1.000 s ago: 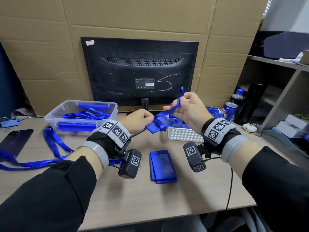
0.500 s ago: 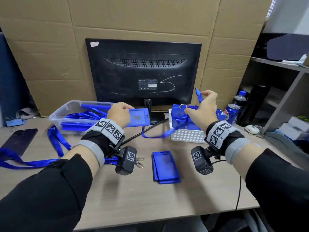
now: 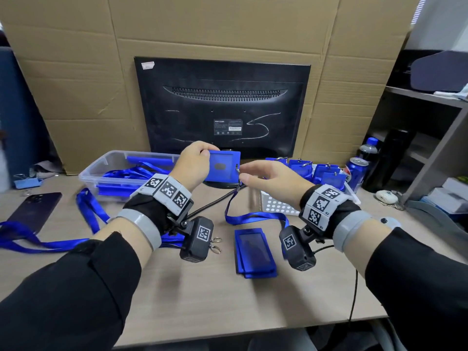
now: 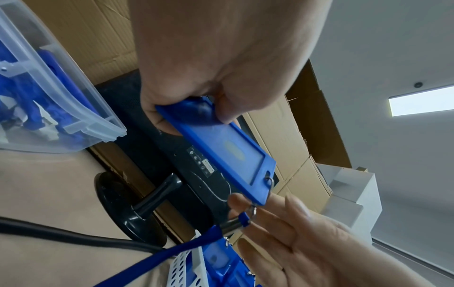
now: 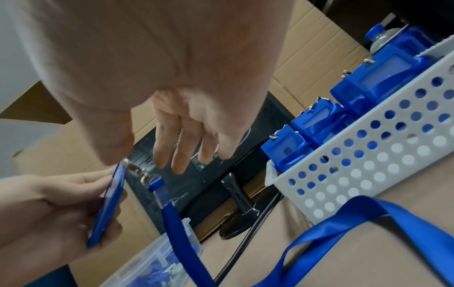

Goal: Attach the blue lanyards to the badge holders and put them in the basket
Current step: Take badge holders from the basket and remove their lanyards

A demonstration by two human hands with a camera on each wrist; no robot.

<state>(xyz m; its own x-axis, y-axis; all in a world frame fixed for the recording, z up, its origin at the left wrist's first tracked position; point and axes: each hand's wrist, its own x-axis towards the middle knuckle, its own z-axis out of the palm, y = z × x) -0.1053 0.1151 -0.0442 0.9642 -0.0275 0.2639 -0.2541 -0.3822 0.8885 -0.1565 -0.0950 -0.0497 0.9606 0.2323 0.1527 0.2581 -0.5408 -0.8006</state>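
My left hand (image 3: 195, 160) grips a blue badge holder (image 3: 222, 164) by its left end, raised in front of the monitor. A metal clip (image 4: 250, 211) hangs from the holder's right end, with a blue lanyard (image 3: 253, 217) trailing down onto the table. My right hand (image 3: 268, 178) is just right of the clip with fingers (image 5: 184, 136) straight and spread, holding nothing. The white perforated basket (image 3: 278, 207) behind it holds several blue holders with lanyards. Spare holders (image 3: 253, 252) lie stacked on the table between my wrists.
A clear plastic bin (image 3: 101, 171) of blue lanyards stands at the left. Loose lanyards (image 3: 88, 211) and a dark phone (image 3: 35, 211) lie further left. The monitor (image 3: 222, 107) and cardboard close the back. A can (image 3: 355, 171), bottle and shelf stand at the right.
My right hand has let go of the lanyard strap it held up over the basket and moved left to the clip. My left hand brought the holder right and higher.
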